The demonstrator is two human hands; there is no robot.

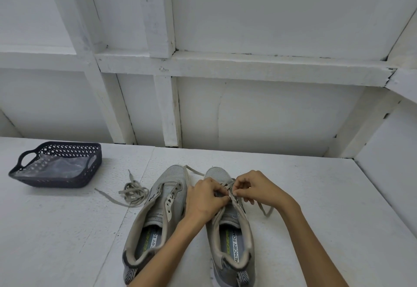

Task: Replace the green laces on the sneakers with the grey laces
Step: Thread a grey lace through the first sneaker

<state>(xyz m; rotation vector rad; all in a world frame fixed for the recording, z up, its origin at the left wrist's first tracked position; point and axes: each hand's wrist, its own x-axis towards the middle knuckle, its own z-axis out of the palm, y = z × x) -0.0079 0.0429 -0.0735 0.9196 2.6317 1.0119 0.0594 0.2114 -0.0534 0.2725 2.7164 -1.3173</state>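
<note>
Two grey sneakers stand side by side on the white table, toes away from me. The left sneaker (158,210) has bare eyelets and no lace. A grey lace (264,207) is partly threaded through the right sneaker (232,237), with loose ends trailing past the toe and to the right. My left hand (204,198) and my right hand (257,188) meet over the right sneaker's eyelets, each pinching the lace there. A second grey lace (133,193) lies in a loose bundle left of the left sneaker. No green lace is in view.
A dark perforated basket (90,171) with a clear plastic bag inside sits at the table's far left. The white table (316,207) ends at a white panelled wall with beams behind and a raised white ledge at the right.
</note>
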